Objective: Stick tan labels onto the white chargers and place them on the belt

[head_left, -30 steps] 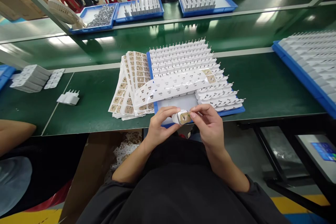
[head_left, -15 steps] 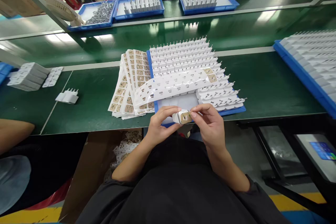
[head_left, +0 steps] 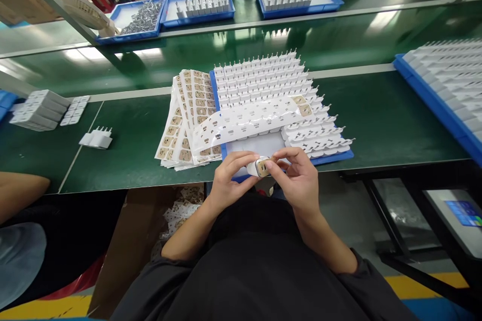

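My left hand (head_left: 230,180) is closed around a small white charger plug (head_left: 253,168), held over the table's front edge. Its end face is turned to the right and carries a tan sticker (head_left: 262,167) with cut-out slots. The thumb and index finger of my right hand (head_left: 299,183) are closed on the right part of the sticker, the thumb lying over its face and hiding some of it. Just beyond is a blue tray (head_left: 333,159) with rows of white chargers (head_left: 259,80), pins up. Across them lies a mostly used sticker sheet (head_left: 244,121) with two tan stickers left on it.
Sticker sheets (head_left: 188,120) are fanned left of the tray. Farther left lie a three-part white charger group (head_left: 97,138) and stacked white blocks (head_left: 39,109). A neighbour's arm (head_left: 22,188) rests at the left edge. Another charger tray (head_left: 444,115) stands right; more trays line the back shelf.
My right hand has shifted slightly left, and its thumb now covers more of the sticker's face. The left hand keeps the charger in nearly the same place.
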A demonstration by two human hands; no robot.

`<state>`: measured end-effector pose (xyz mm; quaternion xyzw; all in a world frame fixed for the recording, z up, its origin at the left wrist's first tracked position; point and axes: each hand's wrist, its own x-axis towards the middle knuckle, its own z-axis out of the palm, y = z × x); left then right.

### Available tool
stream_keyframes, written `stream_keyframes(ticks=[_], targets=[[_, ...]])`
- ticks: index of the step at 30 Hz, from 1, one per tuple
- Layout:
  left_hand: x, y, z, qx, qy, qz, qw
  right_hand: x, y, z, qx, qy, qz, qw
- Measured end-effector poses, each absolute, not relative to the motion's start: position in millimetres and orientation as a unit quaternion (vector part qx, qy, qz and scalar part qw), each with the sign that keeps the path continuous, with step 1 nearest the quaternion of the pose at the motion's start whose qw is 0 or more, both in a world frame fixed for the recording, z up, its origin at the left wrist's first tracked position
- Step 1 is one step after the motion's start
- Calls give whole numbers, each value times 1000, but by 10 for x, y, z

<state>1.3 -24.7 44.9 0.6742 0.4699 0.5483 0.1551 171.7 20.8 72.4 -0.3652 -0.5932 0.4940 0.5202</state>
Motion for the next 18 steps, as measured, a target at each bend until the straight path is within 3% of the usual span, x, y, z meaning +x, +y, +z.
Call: stream_keyframes(ticks=[5,11,18], targets=[[6,-252,444,671,471,553,148,1680,180,732,-377,-616,459,518],[29,-268,348,639,472,583,172,1660,191,741,-397,-693,337,498],[160,-240,160,558,425,678,222,1623,197,665,-311,-625,566,439]])
